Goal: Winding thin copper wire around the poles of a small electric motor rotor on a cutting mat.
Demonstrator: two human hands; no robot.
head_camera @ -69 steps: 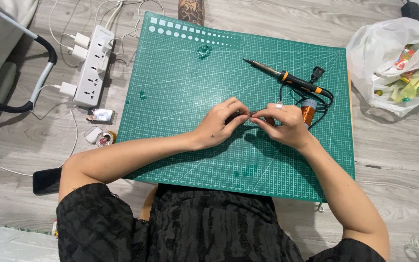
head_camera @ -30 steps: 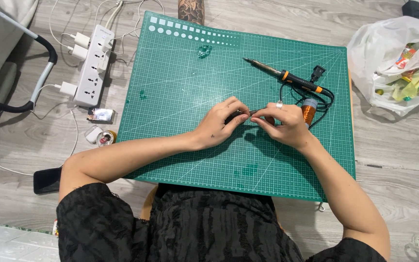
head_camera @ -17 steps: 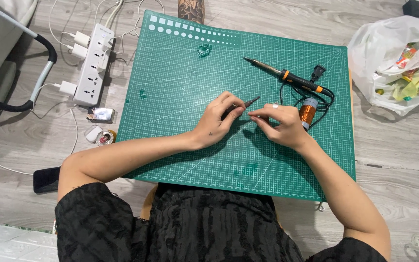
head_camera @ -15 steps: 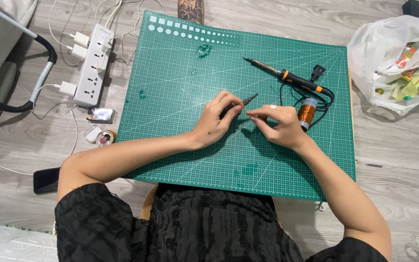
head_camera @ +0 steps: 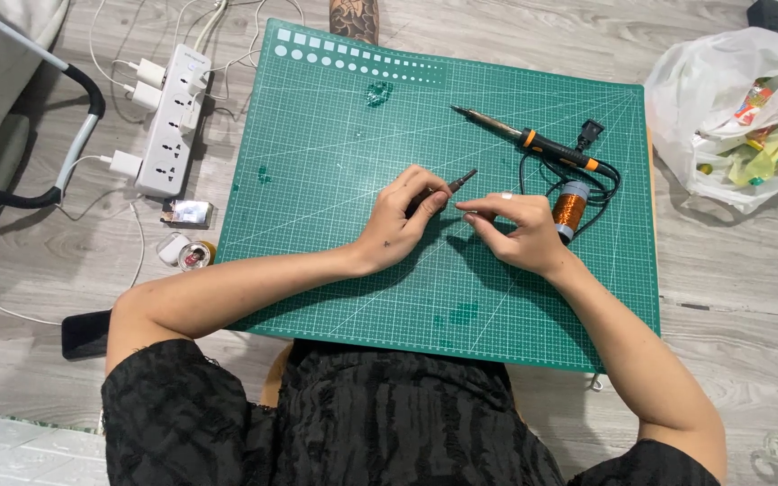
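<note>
Left hand (head_camera: 400,220) is resting on the green cutting mat (head_camera: 335,162), fingers curled shut around a small dark tool (head_camera: 461,181), likely tweezers or a pick, whose tip is pointing up-right out of the fist; right hand (head_camera: 517,231) is sitting just beside it, thumb and forefinger pinched together near the tool tip, though whatever they are pinching is too small to tell. A copper wire spool (head_camera: 570,205) is lying touching the right hand's far side; a soldering iron (head_camera: 524,138) with its black cord is lying on the mat above; a white power strip (head_camera: 171,121) is sitting off the mat to the left; a plastic bag (head_camera: 731,108) is lying to the right
</note>
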